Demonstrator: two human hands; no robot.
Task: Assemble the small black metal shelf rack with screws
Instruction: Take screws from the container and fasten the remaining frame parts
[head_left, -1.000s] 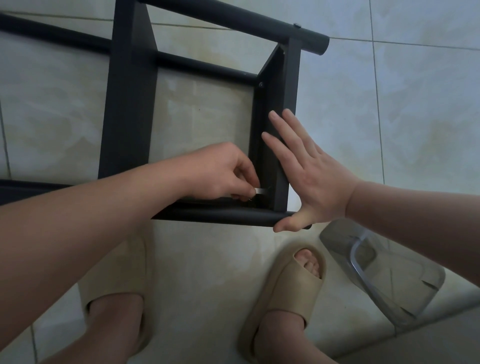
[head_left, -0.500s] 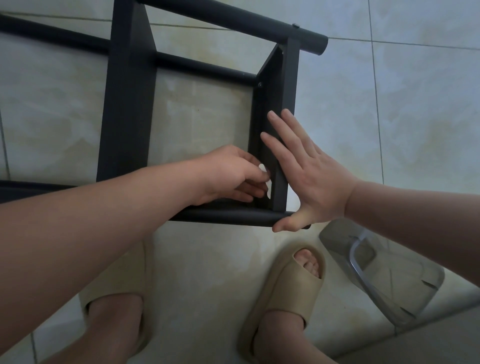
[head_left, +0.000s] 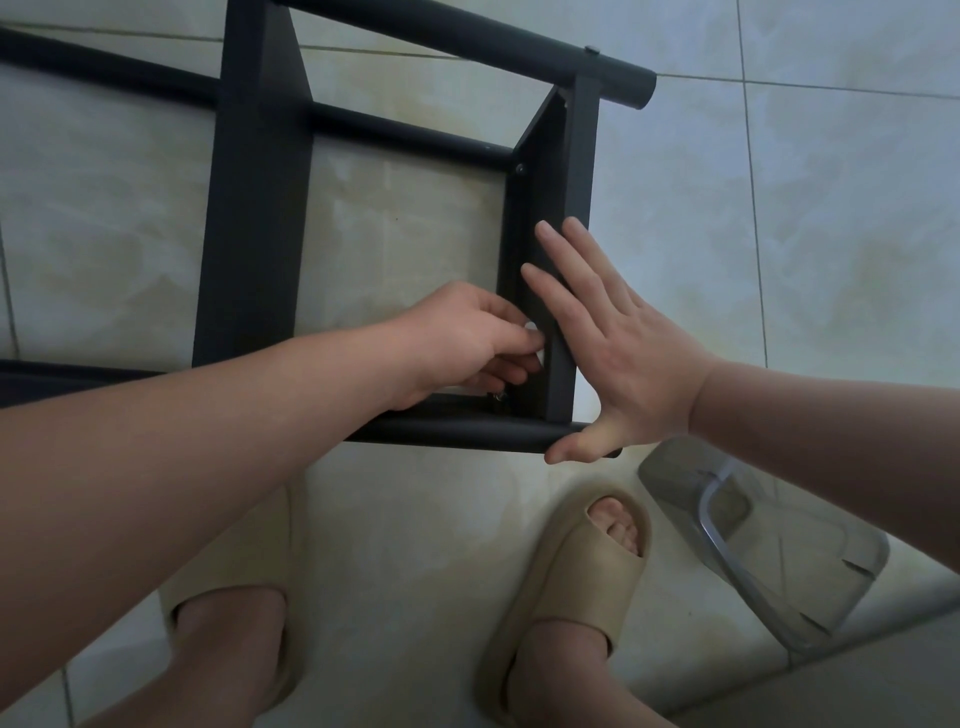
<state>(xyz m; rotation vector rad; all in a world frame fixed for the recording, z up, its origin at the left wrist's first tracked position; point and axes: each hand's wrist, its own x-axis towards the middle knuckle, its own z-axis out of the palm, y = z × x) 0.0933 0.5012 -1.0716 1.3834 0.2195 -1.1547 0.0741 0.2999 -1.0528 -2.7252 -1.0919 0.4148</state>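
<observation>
The black metal shelf rack (head_left: 254, 208) stands on the tiled floor, with round tubes joined to flat side panels. My right hand (head_left: 618, 353) lies flat with straight fingers against the right end panel (head_left: 576, 171), thumb on the near tube (head_left: 457, 434). My left hand (head_left: 467, 338) reaches inside the frame and pinches a small silvery tool (head_left: 535, 343) against the inner face of that panel. A small screw (head_left: 500, 397) shows at the inner bottom corner, just below my left fingers.
My two feet in beige slippers (head_left: 576, 577) stand close below the rack. A clear plastic container (head_left: 763, 545) lies on the floor at the lower right. Pale floor tiles surround the rack.
My left hand has lifted from the bottom corner to a little higher on the panel's inner face, turning the silvery tool with it. My right hand stays flat on the panel.
</observation>
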